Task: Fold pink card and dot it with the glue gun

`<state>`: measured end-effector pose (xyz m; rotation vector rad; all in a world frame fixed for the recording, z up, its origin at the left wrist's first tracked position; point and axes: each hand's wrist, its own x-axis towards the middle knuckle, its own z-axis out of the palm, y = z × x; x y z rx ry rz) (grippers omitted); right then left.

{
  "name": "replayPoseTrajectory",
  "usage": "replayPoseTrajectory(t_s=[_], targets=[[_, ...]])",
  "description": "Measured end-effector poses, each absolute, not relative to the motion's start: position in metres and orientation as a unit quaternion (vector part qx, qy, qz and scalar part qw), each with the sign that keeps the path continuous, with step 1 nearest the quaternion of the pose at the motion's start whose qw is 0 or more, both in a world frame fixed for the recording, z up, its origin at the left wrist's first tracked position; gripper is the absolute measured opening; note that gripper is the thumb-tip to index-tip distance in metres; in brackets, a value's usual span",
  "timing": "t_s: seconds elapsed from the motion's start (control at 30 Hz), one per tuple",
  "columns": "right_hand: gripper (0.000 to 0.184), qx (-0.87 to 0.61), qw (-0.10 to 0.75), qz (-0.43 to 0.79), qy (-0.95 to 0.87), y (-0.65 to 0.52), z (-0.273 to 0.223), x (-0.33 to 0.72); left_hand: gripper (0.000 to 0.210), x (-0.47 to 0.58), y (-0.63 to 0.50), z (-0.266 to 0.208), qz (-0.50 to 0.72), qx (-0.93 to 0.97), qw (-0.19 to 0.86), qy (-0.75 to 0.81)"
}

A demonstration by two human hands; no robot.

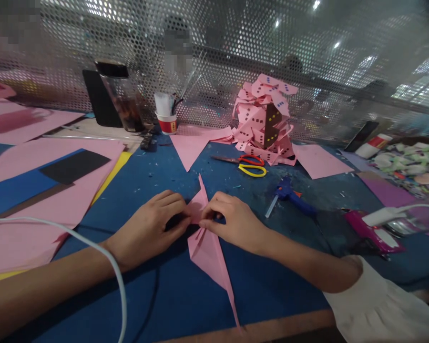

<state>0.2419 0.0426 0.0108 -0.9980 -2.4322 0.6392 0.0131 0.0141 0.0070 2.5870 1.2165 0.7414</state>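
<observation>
A folded piece of pink paper (209, 255) lies on the blue table, its long pointed ends stretching away from me and towards the front edge. My left hand (160, 220) pinches its left side near the middle, thumb against fingers. Opposite it, my right hand (232, 220) pinches the paper's right side, the fingertips of both hands close together. Creases run across the paper just below the fingers. Part of the paper is hidden behind my right fingers.
Scissors (252, 166) with red and yellow handles and a blue glue gun (293, 197) lie beyond my right hand. A stack of dotted pink pieces (260, 119) stands at the back. Large pink sheets (75, 197) cover the left side. A white cable (116, 271) crosses over my left forearm.
</observation>
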Motion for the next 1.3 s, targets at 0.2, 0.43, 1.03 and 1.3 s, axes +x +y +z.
replayPoseTrajectory(t_s=[0.2, 0.43, 1.03, 1.3], targets=[[0.008, -0.378, 0.215, 0.238, -0.868, 0.041, 0.013, 0.240, 0.018, 0.013, 0.015, 0.008, 0.241, 0.875, 0.089, 0.410], [0.007, -0.386, 0.216, 0.234, -0.866, 0.041, 0.012, 0.237, 0.020, 0.012, 0.014, 0.006, 0.237, 0.872, 0.087, 0.419], [0.006, -0.432, 0.154, 0.182, -0.870, 0.041, 0.019, 0.224, 0.007, 0.012, 0.017, 0.006, 0.243, 0.863, 0.088, 0.434], [0.014, -0.450, 0.151, 0.132, -0.870, 0.037, 0.017, 0.217, 0.005, 0.013, 0.018, 0.006, 0.229, 0.863, 0.084, 0.443]])
